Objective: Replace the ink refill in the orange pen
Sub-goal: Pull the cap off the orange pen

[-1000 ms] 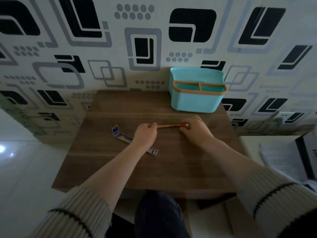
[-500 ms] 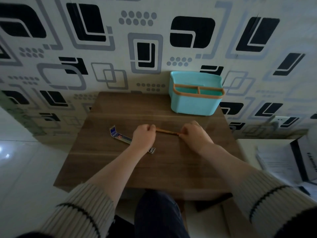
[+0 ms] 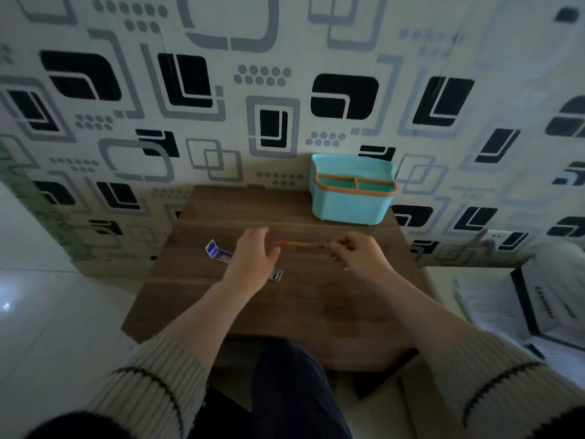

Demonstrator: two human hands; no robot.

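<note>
right hand (image 3: 357, 258) pinches orange pen (image 3: 299, 245) level | left hand (image 3: 254, 256) spread, apart

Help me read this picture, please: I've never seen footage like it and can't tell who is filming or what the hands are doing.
There is no machine here. A person wears a wide-angle camera on the head, looking forward and down, so you see their own arms in striped sleeves.

In front is a small wooden table against a patterned wall. At its back right stands a light blue organizer box with an orange rim. A blue refill packet lies on the left, partly under the left hand.

The right hand pinches one end of the orange pen in its fingers. The left hand is open, not gripping the pen's other end, though close to it.
</note>
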